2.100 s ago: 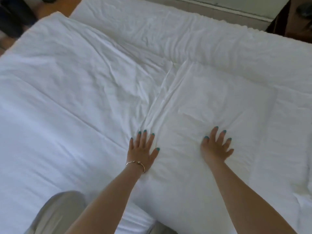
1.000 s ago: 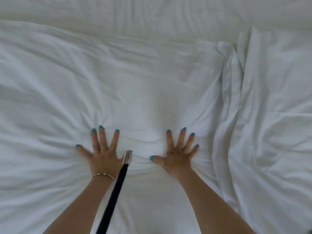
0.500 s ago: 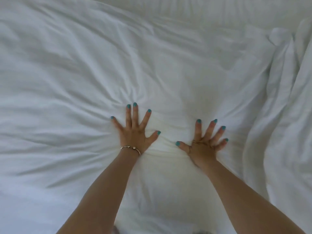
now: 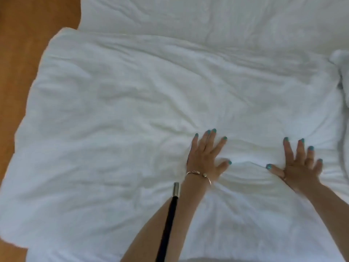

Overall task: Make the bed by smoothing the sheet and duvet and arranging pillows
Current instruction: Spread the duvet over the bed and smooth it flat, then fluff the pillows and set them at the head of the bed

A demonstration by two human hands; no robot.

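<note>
Two hands lie flat on the white duvet [image 4: 132, 110], which serves here as the landmark and fills most of the view. The left hand [image 4: 204, 157] rests palm down near the duvet's middle, toward its near edge, fingers straight and spread, grasping nothing. The right hand [image 4: 300, 167] rests palm down on the duvet's right part, well apart from the left, fingers likewise straight and fanned out, holding nothing. Between the two hands the duvet's cloth bunches into short creases that run out from the wrists.

A thin gold bracelet [image 4: 198, 174] circles the left wrist, just above the duvet's surface. A black cord with a metal tip [image 4: 170, 220] hangs over the duvet beside the left forearm, its tip near the bracelet.

Beyond the duvet's far edge lies more white bedding [image 4: 207, 14], wrinkled. At the duvet's right edge a bunched white fold [image 4: 341, 59] rises. Left of the duvet, an orange-brown floor [image 4: 20, 53] shows along its ragged left edge.
</note>
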